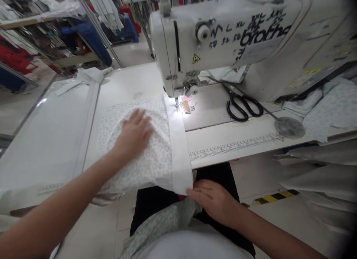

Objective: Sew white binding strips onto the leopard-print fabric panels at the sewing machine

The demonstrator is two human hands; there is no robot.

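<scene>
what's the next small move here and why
Probably smooth the patterned cloth flat with the left hand while the right hand steadies the white band: the cloth looks slightly rumpled beside the left hand, and the band's far end lies by the needle.

Black-handled scissors point(243, 99) rest on the white surface point(212, 134) between 2 and 3 o'clock.
Ruler markings point(234, 145) run near 4 o'clock, above black-and-yellow floor tape point(276, 197).
</scene>
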